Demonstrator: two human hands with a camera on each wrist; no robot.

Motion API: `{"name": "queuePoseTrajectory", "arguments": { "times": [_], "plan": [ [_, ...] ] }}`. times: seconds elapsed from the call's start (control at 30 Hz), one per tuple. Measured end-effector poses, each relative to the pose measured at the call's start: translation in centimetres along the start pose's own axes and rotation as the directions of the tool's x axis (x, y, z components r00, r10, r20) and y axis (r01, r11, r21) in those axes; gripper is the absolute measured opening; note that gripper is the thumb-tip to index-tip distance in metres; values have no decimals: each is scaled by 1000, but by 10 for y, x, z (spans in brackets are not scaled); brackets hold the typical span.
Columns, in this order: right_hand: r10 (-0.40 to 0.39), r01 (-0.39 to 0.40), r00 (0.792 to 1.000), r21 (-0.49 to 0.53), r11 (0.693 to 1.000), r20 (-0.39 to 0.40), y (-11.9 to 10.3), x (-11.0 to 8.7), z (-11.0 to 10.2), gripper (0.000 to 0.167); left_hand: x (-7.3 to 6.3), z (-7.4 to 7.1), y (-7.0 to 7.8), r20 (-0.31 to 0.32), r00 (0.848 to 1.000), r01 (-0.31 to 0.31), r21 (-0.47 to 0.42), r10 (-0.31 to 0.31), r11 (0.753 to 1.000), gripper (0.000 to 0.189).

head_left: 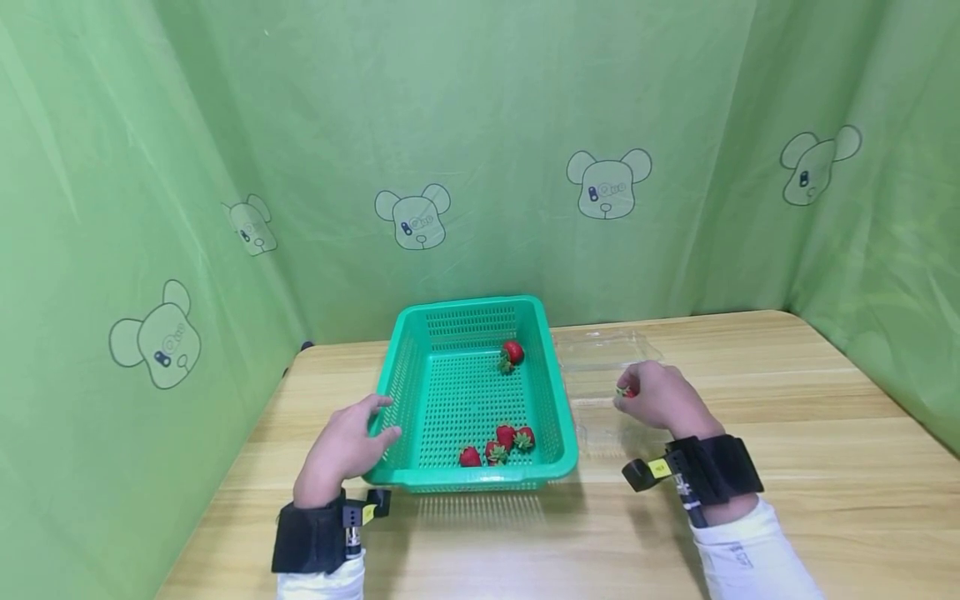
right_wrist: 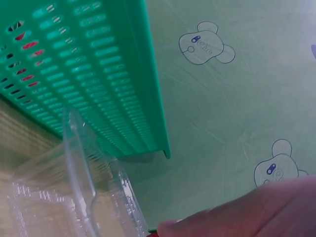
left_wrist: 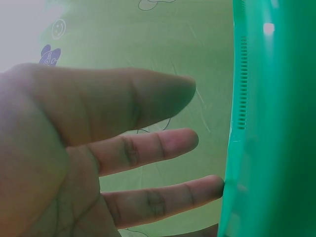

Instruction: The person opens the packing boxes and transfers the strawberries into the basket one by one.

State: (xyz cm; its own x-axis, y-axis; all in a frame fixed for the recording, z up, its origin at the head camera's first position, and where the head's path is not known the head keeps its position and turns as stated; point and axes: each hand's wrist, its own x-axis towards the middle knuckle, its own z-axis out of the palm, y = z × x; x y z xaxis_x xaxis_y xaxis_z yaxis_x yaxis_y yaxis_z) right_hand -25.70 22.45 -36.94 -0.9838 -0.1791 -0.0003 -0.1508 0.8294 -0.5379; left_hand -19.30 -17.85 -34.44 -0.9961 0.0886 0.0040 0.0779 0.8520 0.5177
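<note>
My right hand (head_left: 663,402) pinches a strawberry (head_left: 630,392) with green leaves over a clear plastic box (head_left: 592,377) to the right of the basket. In the right wrist view only part of that hand shows, with a sliver of red at its fingertips. My left hand (head_left: 348,442) is at the left rim of a green perforated basket (head_left: 558,408), fingers apart and holding nothing. One of its fingertips (left_wrist: 215,186) comes right up to the basket's rim. Inside the basket, several strawberries (head_left: 492,452) lie near the front, and more red fruit (head_left: 513,352) lies toward the back right.
Basket and box stand side by side on a wood-grain table (head_left: 810,425). Green curtains (head_left: 480,125) printed with bear heads hang behind the table and along its sides. The box's thin clear wall (right_wrist: 81,173) rises close to the basket's side.
</note>
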Motion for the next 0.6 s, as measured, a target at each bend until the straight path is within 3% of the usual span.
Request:
{"name": "queuePoseTrajectory", "arguments": {
  "times": [0.37,0.6],
  "plan": [
    [-20,20,999,-2,1000,-43,-12,-3,1,28,0,0,0,-1,1000,-4,-6,4,1000,50],
    [-72,71,994,-15,997,-83,-20,-4,2,27,-1,-1,1,3,1000,-2,-9,2,1000,50]
  ]
}}
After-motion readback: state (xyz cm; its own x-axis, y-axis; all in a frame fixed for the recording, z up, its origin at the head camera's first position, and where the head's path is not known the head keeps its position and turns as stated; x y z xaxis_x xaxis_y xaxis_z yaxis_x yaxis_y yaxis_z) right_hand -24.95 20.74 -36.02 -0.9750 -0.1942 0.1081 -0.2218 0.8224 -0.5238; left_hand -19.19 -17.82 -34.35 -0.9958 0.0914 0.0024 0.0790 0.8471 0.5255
